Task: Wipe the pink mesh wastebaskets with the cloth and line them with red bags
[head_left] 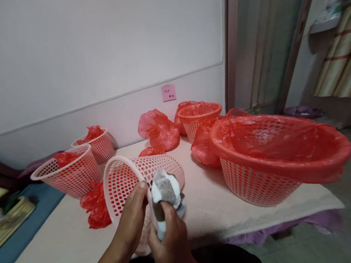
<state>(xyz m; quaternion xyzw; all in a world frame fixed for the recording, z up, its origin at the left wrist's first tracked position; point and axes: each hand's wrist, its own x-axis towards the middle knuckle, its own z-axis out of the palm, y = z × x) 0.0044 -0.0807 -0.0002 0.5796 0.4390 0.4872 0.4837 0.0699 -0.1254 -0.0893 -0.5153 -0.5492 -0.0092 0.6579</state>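
Observation:
A pink perforated plastic basket lies tipped on its side on the beige cloth-covered table, its mouth turned toward me. My left hand grips its rim with the fingers closed on the edge. My right hand is closed around a grey and white rag, which presses against the basket's outer wall near the rim.
A big basket lined with a red bag stands at the right edge. Two small pink baskets stand at the left, a lined one at the back. Loose red bags lie around. A wall runs behind; a doorway opens right.

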